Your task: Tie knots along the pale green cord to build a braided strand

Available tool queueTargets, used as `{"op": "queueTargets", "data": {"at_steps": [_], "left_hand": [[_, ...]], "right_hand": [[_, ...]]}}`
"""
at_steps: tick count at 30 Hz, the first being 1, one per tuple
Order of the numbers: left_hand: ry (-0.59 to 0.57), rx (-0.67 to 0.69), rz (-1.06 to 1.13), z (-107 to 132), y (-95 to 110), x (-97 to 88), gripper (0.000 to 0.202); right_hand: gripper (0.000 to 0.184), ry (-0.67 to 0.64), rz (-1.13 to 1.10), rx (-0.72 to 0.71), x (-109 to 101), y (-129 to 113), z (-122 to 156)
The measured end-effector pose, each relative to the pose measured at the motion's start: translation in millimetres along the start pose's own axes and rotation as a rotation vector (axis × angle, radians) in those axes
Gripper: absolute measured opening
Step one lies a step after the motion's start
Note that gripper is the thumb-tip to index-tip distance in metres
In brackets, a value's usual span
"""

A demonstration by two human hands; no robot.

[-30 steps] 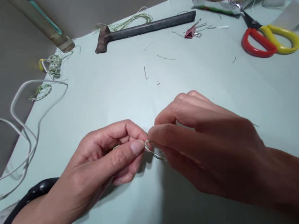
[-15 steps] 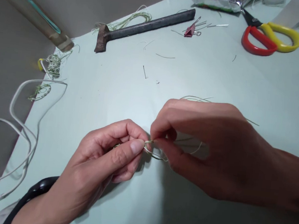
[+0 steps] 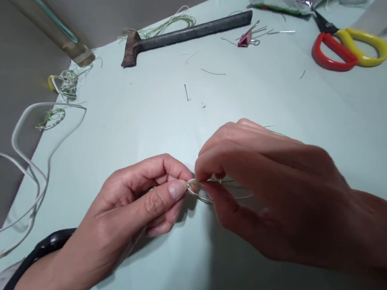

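Thin green and white cords (image 3: 204, 199) run between my two hands above the pale table. My left hand (image 3: 148, 200) pinches them between thumb and forefinger; a bit of cord shows inside its curled fingers. Just to the right, my right hand (image 3: 262, 185) pinches a strand of the same cords between thumb and fingertips, close to the left thumb. A small loop of cord hangs below the pinch point. Loose cord ends pass under the right palm, which hides most of them.
At the back lie a hammer (image 3: 192, 33), a pink binder clip (image 3: 245, 39), red and yellow scissors (image 3: 335, 51) and a snack packet (image 3: 283, 0). A white cable (image 3: 50, 161) loops at the left, near cord bundles (image 3: 69, 83). A nail (image 3: 186, 92) lies mid-table.
My right hand has turned, its back and knuckles now further up and to the right, still pinching the strand. My left hand has stayed in place.
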State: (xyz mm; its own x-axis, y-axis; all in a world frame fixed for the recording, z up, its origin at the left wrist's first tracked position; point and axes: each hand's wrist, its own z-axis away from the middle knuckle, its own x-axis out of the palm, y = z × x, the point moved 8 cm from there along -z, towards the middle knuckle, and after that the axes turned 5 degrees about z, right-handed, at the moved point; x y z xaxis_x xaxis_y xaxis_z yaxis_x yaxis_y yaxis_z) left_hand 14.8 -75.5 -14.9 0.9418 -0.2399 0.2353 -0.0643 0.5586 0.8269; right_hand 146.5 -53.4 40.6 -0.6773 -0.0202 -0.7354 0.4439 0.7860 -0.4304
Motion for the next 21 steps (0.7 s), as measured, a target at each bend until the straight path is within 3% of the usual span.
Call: {"op": "queueTargets", "data": {"at_steps": [6,16,21], "left_hand": [[0.000,0.023,-0.047,1.2,-1.2,-2.4,0.010],[0.018,0.081,-0.124,4.1,0.5,-5.3,0.012],[0.019,0.110,-0.132,3.9,0.2,-7.1,0.014]], "right_hand": [[0.021,0.000,0.057,-0.118,-2.4,-9.6,-1.0],[0.017,-0.002,0.019,-0.133,-1.1,-9.4,1.0],[0.026,0.010,0.038,-0.167,-0.2,-10.9,0.8]]}}
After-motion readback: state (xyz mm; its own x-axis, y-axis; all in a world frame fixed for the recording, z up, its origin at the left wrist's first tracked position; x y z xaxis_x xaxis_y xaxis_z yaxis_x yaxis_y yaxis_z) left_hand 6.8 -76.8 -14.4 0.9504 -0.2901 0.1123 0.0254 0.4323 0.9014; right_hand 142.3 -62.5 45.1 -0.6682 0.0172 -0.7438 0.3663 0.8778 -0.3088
